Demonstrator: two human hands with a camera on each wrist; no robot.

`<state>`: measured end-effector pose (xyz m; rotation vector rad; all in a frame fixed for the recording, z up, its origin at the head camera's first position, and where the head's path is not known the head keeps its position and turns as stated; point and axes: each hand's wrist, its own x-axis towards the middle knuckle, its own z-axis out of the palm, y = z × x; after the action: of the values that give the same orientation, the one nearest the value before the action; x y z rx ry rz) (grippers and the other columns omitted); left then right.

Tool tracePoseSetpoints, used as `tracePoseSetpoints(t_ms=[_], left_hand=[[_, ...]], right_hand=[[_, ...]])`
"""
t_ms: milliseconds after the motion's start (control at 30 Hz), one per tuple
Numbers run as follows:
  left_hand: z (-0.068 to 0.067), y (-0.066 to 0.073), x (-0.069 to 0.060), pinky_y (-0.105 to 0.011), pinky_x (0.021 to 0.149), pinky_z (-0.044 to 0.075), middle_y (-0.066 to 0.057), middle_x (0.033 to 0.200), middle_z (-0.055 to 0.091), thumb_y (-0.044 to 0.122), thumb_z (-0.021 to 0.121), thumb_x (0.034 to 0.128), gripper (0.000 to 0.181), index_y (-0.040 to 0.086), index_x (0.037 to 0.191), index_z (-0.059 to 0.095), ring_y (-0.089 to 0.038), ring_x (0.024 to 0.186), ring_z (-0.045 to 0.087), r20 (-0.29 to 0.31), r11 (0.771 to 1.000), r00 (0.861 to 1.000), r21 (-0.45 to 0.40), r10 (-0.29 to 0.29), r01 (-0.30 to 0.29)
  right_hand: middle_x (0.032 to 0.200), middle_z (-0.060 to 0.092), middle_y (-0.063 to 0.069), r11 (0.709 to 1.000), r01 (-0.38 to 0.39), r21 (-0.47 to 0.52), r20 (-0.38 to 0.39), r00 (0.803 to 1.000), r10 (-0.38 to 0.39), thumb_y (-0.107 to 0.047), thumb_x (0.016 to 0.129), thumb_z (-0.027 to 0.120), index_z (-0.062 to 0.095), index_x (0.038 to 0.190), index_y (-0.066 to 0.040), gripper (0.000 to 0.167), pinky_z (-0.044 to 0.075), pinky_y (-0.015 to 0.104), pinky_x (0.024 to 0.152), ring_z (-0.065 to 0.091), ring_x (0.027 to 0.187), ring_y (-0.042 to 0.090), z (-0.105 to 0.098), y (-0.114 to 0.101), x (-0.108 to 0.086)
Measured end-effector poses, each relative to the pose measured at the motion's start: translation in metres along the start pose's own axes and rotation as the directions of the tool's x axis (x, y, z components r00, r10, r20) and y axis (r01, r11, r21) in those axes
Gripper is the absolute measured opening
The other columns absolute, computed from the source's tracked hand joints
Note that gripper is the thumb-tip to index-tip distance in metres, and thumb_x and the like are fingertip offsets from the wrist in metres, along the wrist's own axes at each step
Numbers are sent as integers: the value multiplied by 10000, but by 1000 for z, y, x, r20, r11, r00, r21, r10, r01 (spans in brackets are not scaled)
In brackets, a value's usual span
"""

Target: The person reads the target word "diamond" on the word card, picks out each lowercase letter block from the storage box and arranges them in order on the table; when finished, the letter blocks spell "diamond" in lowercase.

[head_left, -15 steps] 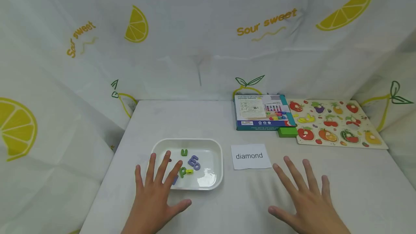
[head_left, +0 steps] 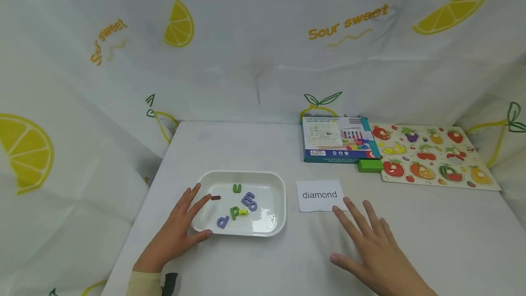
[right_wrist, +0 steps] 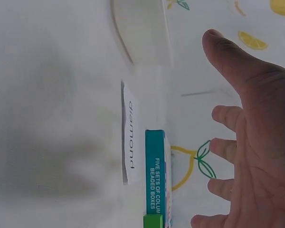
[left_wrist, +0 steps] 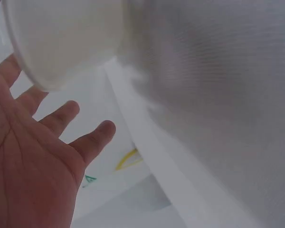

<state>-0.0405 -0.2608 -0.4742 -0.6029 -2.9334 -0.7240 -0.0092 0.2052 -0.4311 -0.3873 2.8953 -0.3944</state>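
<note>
My left hand [head_left: 174, 232] is at the left side of the white tray [head_left: 269, 227], fingers spread over its edge; whether it touches the rim I cannot tell. Inside the tray lie a green u [head_left: 237, 188], a purple m [head_left: 248, 198], a purple o [head_left: 252, 206], a green p [head_left: 234, 213], a small yellow piece [head_left: 243, 212], a purple letter [head_left: 223, 222] and a dark red piece [head_left: 215, 198]. My right hand [head_left: 376, 255], fingers spread and holding nothing, hovers by the lower right of the white card [head_left: 320, 202] reading "diamond". The left wrist view shows the left palm [left_wrist: 33, 161] beside the tray [left_wrist: 66, 38].
A box [head_left: 341, 140] labelled as beaded boxes lies at the back right, with a green block [head_left: 370, 166] at its front edge. Beside them is a fruit puzzle board [head_left: 439, 156]. A white curtain [head_left: 246, 35] with lemon prints hangs behind the table.
My left hand has moved left and turned, uncovering the red piece and the lower purple letter. The right hand has shifted slightly left, closer to the card. The head view has shifted a little.
</note>
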Motion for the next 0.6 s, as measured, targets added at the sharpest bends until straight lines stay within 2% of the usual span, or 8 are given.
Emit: tracePoseSetpoints(t_ms=[167, 267, 367, 467, 600], left_hand=[[7, -15, 4, -601, 1076, 357, -9, 1701, 54, 418, 884, 775, 1106, 174, 1630, 227, -326, 1516, 162, 48, 986, 998, -157, -47, 54], [7, -19, 9, -591, 1079, 359, 32, 1701, 31, 468, 894, 744, 1185, 172, 1639, 177, -310, 1519, 161, 69, 978, 995, -192, -71, 83], [5, -23, 15, -583, 1086, 360, 52, 1699, 29, 495, 904, 717, 1234, 191, 1644, 148, -307, 1520, 158, 80, 976, 994, -196, -75, 89], [4, -25, 20, -575, 1094, 355, 51, 1698, 38, 493, 912, 706, 1248, 209, 1646, 142, -302, 1521, 156, 88, 977, 994, -194, -66, 82], [6, -26, 22, -566, 1100, 351, 38, 1698, 44, 496, 917, 697, 1259, 201, 1645, 142, -296, 1522, 154, 89, 980, 994, -187, -58, 74]], right_hand=[[1690, 128, 59, 999, 33, -18, 3, 999, -33, -754, 799, 661, 289, 1615, -292, 1008, 223, 786, 1025, 51, 1492, 472, -1, -6, 6], [1684, 160, 51, 998, 62, 17, -5, 998, -62, -773, 822, 614, 264, 1620, -308, 987, 287, 756, 1018, 77, 1501, 448, -5, -14, 12], [1661, 244, 13, 988, 125, 86, -39, 992, -122, -796, 851, 540, 282, 1611, -327, 930, 365, 668, 1031, 190, 1509, 361, -12, -27, 20], [1620, 329, -52, 960, 222, 170, -92, 974, -209, -753, 889, 532, 325, 1588, -369, 823, 459, 548, 1009, 358, 1456, 259, -17, -44, 30], [1593, 354, -117, 887, 359, 290, -113, 934, -340, -567, 933, 659, 355, 1563, -403, 719, 492, 461, 995, 432, 1408, 187, -20, -63, 49]])
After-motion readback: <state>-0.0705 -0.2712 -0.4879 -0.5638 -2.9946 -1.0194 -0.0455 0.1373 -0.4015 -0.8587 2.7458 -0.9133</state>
